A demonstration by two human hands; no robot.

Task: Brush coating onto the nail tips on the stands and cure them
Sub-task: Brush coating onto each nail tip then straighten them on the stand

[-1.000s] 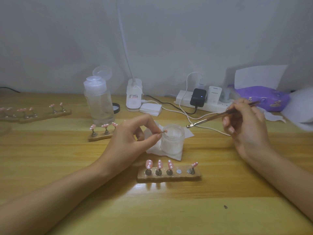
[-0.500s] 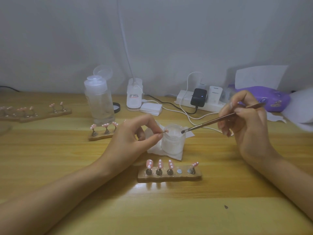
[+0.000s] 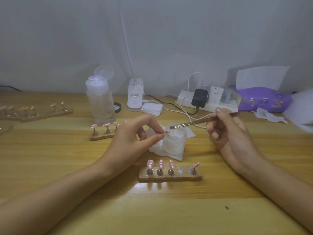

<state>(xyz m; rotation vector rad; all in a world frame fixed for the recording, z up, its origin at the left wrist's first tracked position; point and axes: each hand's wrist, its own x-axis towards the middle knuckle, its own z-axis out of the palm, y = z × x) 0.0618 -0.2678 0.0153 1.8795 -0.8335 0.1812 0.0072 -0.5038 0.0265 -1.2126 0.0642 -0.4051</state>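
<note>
Brush [image 3: 191, 123] moved over jar [image 3: 174, 143], pinched by right hand [image 3: 230, 133]; left hand [image 3: 133, 138] pinches nail tip [image 3: 168, 131].

Beyond the left hand [image 3: 128, 141] and right hand [image 3: 232, 134] rises a plain whitish wall [image 3: 169, 39]; beneath them, a yellow-grained wooden table [image 3: 152, 209].

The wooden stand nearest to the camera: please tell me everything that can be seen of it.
The stand is a low, long block, wood by its look, with wavy edges. It lies flat on the table, crosswise, in front of the jar. Three dark pegs on its left part carry upright pink tips with white dots. The fourth place shows only a pale disc. The last peg, at the right, holds a tilted tip. Only the table touches it.
</note>
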